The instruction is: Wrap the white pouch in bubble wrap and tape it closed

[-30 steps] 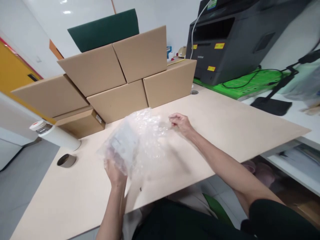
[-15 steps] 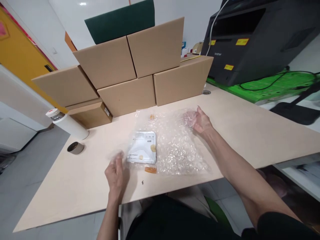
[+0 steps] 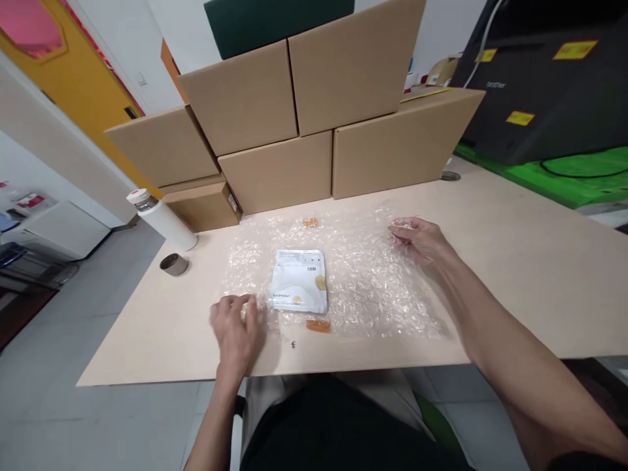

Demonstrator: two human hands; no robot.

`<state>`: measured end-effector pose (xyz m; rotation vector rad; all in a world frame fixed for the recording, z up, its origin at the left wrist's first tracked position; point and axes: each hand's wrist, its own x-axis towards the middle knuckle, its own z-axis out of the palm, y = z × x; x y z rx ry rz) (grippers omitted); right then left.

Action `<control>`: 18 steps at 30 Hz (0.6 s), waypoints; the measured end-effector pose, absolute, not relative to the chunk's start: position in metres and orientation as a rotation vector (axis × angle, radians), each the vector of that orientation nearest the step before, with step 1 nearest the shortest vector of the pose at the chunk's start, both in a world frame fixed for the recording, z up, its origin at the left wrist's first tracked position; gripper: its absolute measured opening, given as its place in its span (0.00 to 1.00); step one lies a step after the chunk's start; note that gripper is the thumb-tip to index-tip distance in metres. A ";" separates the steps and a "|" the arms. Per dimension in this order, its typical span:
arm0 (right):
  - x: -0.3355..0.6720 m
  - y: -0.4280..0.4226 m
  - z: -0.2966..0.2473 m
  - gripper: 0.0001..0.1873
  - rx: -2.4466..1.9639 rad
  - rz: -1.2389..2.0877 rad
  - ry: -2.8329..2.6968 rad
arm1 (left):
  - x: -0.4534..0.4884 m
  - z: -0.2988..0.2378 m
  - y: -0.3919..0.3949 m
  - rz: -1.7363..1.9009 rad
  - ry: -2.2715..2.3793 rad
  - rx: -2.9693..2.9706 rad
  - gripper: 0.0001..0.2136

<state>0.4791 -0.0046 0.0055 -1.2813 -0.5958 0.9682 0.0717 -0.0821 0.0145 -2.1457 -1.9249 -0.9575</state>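
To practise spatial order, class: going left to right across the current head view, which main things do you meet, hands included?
White cylindrical bottle, left hand, flat white printed pouch, right hand, dark grey boxy printer.

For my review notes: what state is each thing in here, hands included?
Bubble wrap: spread open, crinkled.
White packet: lying flat on the wrap, printed face up; sealed or not, unclear.
White bottle: standing, white top on.
Cup: uncovered.
Cardboard boxes: stacked; whether sealed cannot be seen.
Printer: on or off, cannot tell.
Left hand: fingers loosely bent, by the wrap's left edge.
Right hand: closed on the wrap's right side.
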 end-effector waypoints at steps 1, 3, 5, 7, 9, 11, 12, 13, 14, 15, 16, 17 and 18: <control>0.480 -0.004 0.004 0.11 -1.295 0.968 -0.592 | 0.081 0.017 -0.077 -0.835 -1.976 -2.277 0.17; 0.483 -0.003 0.000 0.11 -1.334 0.960 -0.587 | 0.099 0.018 -0.066 -0.683 -2.073 -2.426 0.17; 0.485 -0.002 -0.003 0.09 -1.390 0.937 -0.596 | 0.108 0.016 -0.058 -0.652 -2.171 -2.460 0.14; 0.486 -0.002 -0.006 0.09 -1.460 0.922 -0.610 | 0.106 0.014 -0.053 -0.670 -2.228 -2.462 0.13; 0.488 -0.002 -0.007 0.09 -1.529 0.923 -0.617 | 0.093 0.014 -0.051 -0.684 -2.261 -2.440 0.15; 0.489 -0.002 -0.008 0.09 -1.573 0.927 -0.618 | 0.072 0.017 -0.049 -0.683 -2.313 -2.368 0.15; 0.489 -0.003 -0.008 0.09 -1.585 0.922 -0.620 | 0.060 0.019 -0.048 -0.673 -2.347 -2.318 0.16; 0.490 -0.003 -0.008 0.09 -1.591 0.916 -0.623 | 0.048 0.020 -0.046 -0.657 -2.383 -2.262 0.16; 0.490 -0.003 -0.008 0.09 -1.598 0.910 -0.627 | 0.037 0.021 -0.043 -0.636 -2.421 -2.204 0.16; 0.491 -0.004 -0.008 0.09 -1.609 0.903 -0.630 | 0.027 0.021 -0.039 -0.611 -2.458 -2.145 0.15; 0.491 -0.004 -0.008 0.09 -1.618 0.899 -0.636 | 0.018 0.020 -0.035 -0.585 -2.493 -2.088 0.15; 0.490 -0.004 -0.008 0.09 -1.626 0.897 -0.642 | 0.011 0.019 -0.031 -0.560 -2.525 -2.036 0.15; 0.490 -0.004 -0.008 0.09 -1.634 0.895 -0.646 | 0.006 0.017 -0.028 -0.538 -2.549 -1.996 0.15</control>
